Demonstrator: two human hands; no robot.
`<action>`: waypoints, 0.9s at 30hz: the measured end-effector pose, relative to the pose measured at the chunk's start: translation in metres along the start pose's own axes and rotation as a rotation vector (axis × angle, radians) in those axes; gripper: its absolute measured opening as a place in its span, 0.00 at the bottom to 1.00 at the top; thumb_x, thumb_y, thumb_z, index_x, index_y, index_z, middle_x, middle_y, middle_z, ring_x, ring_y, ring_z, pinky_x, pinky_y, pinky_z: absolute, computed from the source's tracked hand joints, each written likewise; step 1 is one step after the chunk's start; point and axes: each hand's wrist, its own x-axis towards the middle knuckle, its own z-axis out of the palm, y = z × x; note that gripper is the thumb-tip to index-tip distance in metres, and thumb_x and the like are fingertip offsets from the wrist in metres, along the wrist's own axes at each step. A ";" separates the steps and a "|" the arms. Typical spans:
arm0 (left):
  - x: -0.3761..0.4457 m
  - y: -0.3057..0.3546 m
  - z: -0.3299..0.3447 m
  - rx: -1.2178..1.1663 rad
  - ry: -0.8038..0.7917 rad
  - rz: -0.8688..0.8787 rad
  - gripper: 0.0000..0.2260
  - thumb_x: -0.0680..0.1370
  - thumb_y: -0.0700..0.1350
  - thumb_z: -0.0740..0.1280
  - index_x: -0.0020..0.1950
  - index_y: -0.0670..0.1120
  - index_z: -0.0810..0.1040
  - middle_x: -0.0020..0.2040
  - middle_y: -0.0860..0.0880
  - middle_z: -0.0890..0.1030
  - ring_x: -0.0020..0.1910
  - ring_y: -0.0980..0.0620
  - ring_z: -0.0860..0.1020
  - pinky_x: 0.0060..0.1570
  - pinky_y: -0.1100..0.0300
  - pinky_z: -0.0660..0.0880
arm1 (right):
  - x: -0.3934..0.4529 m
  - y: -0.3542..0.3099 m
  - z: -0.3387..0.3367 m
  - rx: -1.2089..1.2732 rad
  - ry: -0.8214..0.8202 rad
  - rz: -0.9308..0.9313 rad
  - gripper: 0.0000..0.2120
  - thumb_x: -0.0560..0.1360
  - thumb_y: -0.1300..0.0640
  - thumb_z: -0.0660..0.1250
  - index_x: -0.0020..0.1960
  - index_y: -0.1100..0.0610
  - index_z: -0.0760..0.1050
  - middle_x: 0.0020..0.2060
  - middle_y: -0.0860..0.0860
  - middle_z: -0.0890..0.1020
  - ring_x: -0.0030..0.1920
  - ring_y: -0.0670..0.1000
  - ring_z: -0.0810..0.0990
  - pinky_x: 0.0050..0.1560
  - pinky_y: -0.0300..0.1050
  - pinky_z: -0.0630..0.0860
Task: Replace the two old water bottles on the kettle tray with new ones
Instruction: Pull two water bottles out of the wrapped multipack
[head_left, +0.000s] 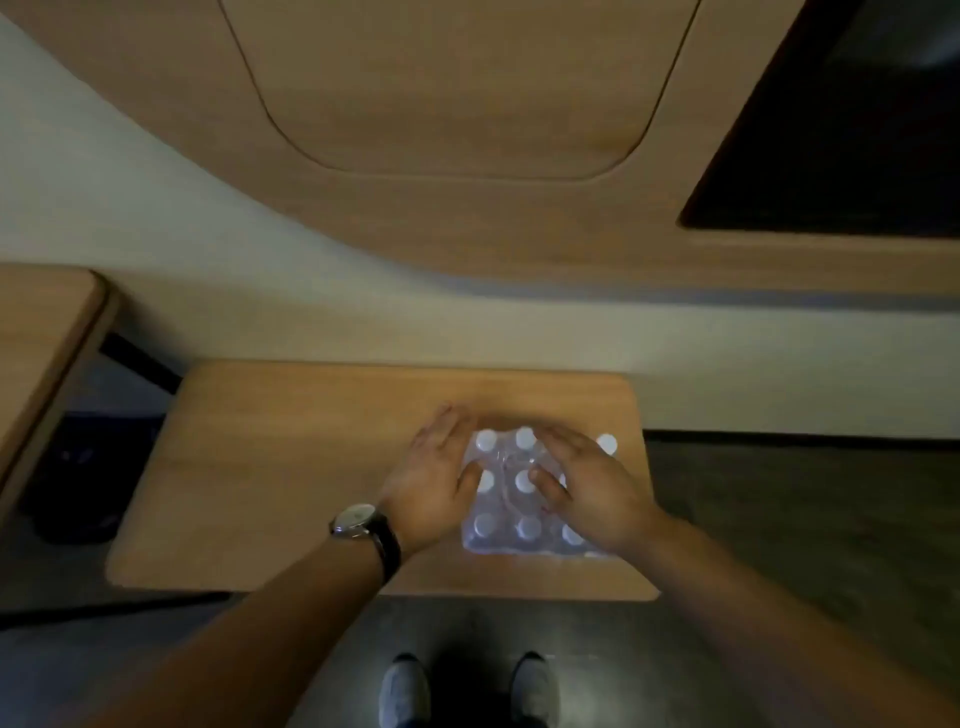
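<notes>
Plastic-wrapped, the pack of new water bottles (524, 499) sits on the wooden counter (291, 478); our left hand (436, 478) and right hand (587, 486) rest spread on top, gripping nothing. We should tear the film at the centre and pull two bottles straight up.

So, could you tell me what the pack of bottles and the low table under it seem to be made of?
The pack of bottles looks like clear plastic bottles with matte white caps under thin glossy film; the film wrinkles and catches light. The low table looks like wood or wood-look laminate with a satin finish: warm brown, faint grain, rounded corners. The blur leaves solid wood or veneer open.
</notes>
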 end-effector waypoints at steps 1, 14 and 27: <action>0.000 -0.004 0.016 0.006 -0.038 -0.017 0.27 0.82 0.51 0.55 0.80 0.47 0.52 0.81 0.47 0.52 0.77 0.54 0.45 0.71 0.60 0.43 | 0.002 0.007 0.013 0.013 -0.015 0.017 0.22 0.79 0.53 0.64 0.72 0.56 0.66 0.69 0.53 0.73 0.67 0.53 0.71 0.63 0.38 0.60; 0.016 -0.048 0.133 0.152 -0.167 0.094 0.29 0.81 0.50 0.54 0.77 0.35 0.54 0.79 0.37 0.51 0.79 0.40 0.45 0.76 0.44 0.52 | 0.036 0.058 0.118 0.051 -0.150 0.201 0.20 0.75 0.63 0.68 0.65 0.62 0.70 0.62 0.58 0.78 0.62 0.55 0.75 0.61 0.46 0.69; 0.023 -0.040 0.120 0.045 -0.272 -0.024 0.30 0.82 0.48 0.57 0.79 0.40 0.48 0.81 0.43 0.44 0.78 0.46 0.40 0.77 0.48 0.47 | 0.009 0.032 0.052 0.223 -0.010 0.101 0.14 0.77 0.57 0.68 0.61 0.57 0.74 0.58 0.52 0.79 0.57 0.46 0.74 0.56 0.36 0.67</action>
